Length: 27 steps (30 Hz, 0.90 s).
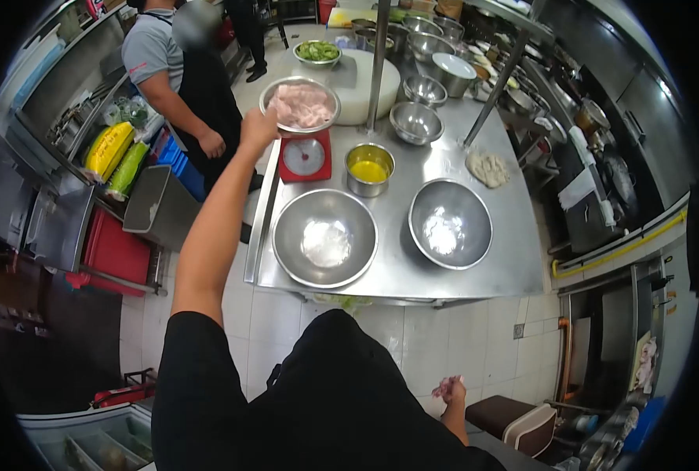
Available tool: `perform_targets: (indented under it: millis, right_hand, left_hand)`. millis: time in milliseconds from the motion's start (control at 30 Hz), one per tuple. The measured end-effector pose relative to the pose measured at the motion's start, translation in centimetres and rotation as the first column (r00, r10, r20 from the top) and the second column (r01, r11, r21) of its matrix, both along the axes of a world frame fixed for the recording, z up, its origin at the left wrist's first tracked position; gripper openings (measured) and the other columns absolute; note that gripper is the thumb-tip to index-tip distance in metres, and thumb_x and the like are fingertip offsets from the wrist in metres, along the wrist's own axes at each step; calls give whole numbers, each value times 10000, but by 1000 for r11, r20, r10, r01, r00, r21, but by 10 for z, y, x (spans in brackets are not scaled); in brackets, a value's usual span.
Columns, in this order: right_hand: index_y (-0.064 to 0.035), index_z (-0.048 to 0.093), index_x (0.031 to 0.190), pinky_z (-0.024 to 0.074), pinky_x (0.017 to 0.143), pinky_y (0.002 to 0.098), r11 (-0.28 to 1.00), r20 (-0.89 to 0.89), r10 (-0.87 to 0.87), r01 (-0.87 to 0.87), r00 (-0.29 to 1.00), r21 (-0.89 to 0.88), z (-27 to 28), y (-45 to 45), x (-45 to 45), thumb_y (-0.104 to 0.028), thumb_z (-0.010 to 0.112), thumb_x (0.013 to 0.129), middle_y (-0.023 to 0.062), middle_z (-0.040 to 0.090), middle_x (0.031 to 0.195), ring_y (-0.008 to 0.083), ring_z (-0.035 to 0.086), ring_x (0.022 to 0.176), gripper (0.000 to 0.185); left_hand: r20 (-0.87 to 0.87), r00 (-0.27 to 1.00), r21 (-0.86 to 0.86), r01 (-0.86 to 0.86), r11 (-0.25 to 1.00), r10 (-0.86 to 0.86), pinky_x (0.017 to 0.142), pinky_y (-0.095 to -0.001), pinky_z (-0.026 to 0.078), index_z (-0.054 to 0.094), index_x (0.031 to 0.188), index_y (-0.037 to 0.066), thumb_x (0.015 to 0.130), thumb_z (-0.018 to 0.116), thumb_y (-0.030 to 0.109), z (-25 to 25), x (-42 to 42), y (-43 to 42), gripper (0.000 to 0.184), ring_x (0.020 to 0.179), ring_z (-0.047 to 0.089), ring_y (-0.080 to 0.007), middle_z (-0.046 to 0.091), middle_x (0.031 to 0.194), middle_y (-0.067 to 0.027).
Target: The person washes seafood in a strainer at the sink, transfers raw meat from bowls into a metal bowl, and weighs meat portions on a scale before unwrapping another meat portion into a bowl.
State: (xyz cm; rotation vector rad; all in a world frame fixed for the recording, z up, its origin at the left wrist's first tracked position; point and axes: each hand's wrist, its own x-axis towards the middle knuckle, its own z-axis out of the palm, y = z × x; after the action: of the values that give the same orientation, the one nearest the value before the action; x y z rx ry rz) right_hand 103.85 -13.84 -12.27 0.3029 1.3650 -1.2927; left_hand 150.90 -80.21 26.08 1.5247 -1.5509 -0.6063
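Note:
My left hand is closed on the near left rim of a steel bowl of pale pink raw meat. The bowl is over a red dial scale; whether it rests on the pan cannot be made out. My right hand is low beside my body, away from the table, closed around a small pinkish piece that looks like raw meat. Nearest my body on the table are two large steel bowls, the left one and the right one. Behind them stands a steel pot of yellow liquid.
A steel table carries a thick round white block, a bowl of greens, stacked bowls, a crumpled cloth and upright posts. A person stands at the left. A brown-topped stool is near my right hand.

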Motion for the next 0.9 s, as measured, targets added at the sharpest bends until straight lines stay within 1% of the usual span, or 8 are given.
perform_targets:
  millis: [133, 267, 367, 433, 467, 533, 700, 900]
  right_hand:
    - [-149, 372, 815, 395, 328, 435, 992, 23, -26, 23, 999, 121, -40, -1, -32, -167, 393, 890, 74, 418, 559, 215, 428, 435, 79]
    - [-161, 347, 835, 384, 314, 410, 992, 20, 61, -62, 998, 113, -16, -16, -34, -86, 411, 812, 75, 426, 583, 195, 431, 445, 102]
    - [-118, 377, 790, 322, 324, 390, 983, -4, 136, -135, 991, 123, -21, -24, -42, -161, 405, 849, 76, 438, 546, 205, 404, 400, 79]
    - [-118, 376, 784, 333, 320, 406, 986, -34, 137, -133, 990, 100, -16, -31, -40, -161, 404, 850, 79, 434, 541, 206, 388, 384, 83]
    - [-119, 375, 779, 344, 317, 422, 990, -76, 119, -113, 990, 87, -10, -31, -41, -160, 402, 851, 83, 430, 535, 207, 372, 367, 88]
    - [-123, 372, 767, 366, 314, 441, 989, -74, 136, -132, 988, 61, 1, -33, -37, -165, 404, 854, 85, 435, 536, 213, 371, 368, 102]
    - [-114, 399, 765, 398, 336, 493, 989, 9, 91, -90, 996, -115, -12, -15, -54, -202, 398, 879, 96, 470, 573, 273, 460, 415, 144]
    - [-99, 421, 740, 412, 355, 511, 989, 106, 73, -58, 992, -134, -22, 20, -61, -252, 384, 926, 106, 497, 594, 290, 490, 437, 244]
  left_hand:
    - [-26, 998, -17, 62, 998, -62, 485, -330, 489, 561, 733, -73, 840, 501, 261, 17, 21, 42, 356, 500, 628, -211, 592, 542, -141]
    - [-25, 981, -46, 191, 980, -192, 475, -340, 477, 522, 759, -63, 848, 516, 206, 61, 4, 142, 283, 496, 613, -196, 615, 625, -158]
    - [383, 907, -249, 284, 926, -175, 686, -460, 465, 546, 875, -40, 794, 559, 140, 39, -3, 174, 197, 776, 581, -431, 570, 786, -273]
    - [470, 864, -378, 381, 844, -179, 679, -475, 486, 534, 989, -8, 777, 561, 117, 20, -22, 195, 247, 772, 593, -413, 585, 862, -257]
    - [560, 813, -234, 341, 911, -161, 652, -425, 509, 545, 1021, 12, 776, 544, 88, 3, -29, 204, 256, 814, 611, -370, 594, 1030, -182]
    - [723, 682, -281, 441, 852, -115, 513, -407, 513, 536, 899, 33, 778, 559, 90, -20, -46, 218, 135, 652, 630, -319, 582, 1125, -117]
    - [797, 563, -164, 548, 820, -217, 523, -401, 517, 517, 900, 66, 772, 552, 68, -34, -50, 225, 133, 609, 643, -304, 546, 1214, -115]
    - [696, 710, -529, 411, 742, 103, 445, -362, 484, 530, 805, 79, 792, 541, 67, 17, -36, 214, 20, 522, 611, -279, 581, 1168, -64]
